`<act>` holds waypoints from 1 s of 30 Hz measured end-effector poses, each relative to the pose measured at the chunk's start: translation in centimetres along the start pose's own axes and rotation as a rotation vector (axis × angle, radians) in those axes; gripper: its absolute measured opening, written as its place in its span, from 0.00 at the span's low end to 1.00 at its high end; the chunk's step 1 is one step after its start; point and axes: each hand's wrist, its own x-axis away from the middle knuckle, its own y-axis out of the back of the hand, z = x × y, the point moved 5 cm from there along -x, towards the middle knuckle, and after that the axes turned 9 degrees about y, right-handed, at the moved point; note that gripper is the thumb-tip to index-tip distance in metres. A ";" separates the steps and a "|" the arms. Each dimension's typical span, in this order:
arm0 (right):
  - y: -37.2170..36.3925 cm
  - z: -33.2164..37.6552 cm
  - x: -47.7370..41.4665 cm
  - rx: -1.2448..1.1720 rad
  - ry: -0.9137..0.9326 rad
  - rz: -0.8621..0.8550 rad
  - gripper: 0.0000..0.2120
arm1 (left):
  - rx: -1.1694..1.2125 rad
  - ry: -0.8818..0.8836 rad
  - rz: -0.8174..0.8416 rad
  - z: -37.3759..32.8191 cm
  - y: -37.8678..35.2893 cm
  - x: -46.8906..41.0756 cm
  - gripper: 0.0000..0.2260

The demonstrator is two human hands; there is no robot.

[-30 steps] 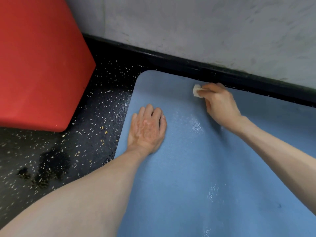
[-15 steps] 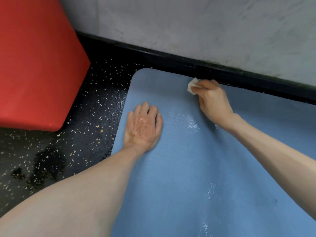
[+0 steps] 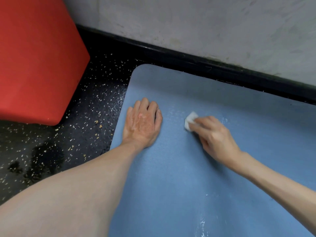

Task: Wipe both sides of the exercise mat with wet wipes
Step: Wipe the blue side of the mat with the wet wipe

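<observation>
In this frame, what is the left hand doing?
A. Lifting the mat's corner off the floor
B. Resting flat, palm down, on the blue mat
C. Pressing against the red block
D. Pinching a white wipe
B. The left hand lies palm down on the blue mat near its left edge and holds nothing, while the right hand holds the white wipe against the mat.
</observation>
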 end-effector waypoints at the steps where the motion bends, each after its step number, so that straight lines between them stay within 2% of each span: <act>1: 0.0 0.8 0.7 -0.017 0.023 0.024 0.15 | 0.000 -0.002 0.000 -0.1 0.0 0.0 0.12; 4: -0.1 -0.3 -0.1 -0.005 0.021 0.035 0.10 | 0.006 -0.007 -0.008 -0.2 0.0 0.0 0.12; 6: 0.1 -0.9 -1.1 -0.006 -0.011 -0.018 0.18 | 0.005 -0.009 -0.014 -0.1 -0.1 0.0 0.12; 7: 0.0 -0.4 -0.9 -0.022 -0.015 -0.031 0.19 | 0.004 -0.010 -0.018 -0.1 -0.1 0.0 0.12; 10: -0.1 2.1 1.0 -0.116 -0.089 -0.029 0.11 | 0.000 -0.010 -0.022 0.0 0.0 0.0 0.11; 13: 0.4 2.4 1.4 -0.192 -0.156 -0.052 0.13 | -0.004 -0.012 -0.024 -0.2 0.0 0.0 0.11; 17: 0.2 1.3 0.4 -0.180 -0.283 -0.048 0.13 | -0.008 -0.002 -0.006 0.0 -0.1 0.0 0.12; 20: 0.2 0.1 -0.2 -0.162 -0.252 -0.018 0.10 | -0.003 -0.005 -0.004 0.0 -0.1 0.1 0.13; 24: 1.4 -2.8 -1.5 -0.057 -0.307 -0.114 0.06 | 0.006 -0.005 -0.008 -0.1 -0.1 0.0 0.13; 30: 0.1 5.9 3.7 -0.243 -0.051 0.077 0.11 | -0.002 -0.016 -0.009 -0.1 -0.2 0.0 0.16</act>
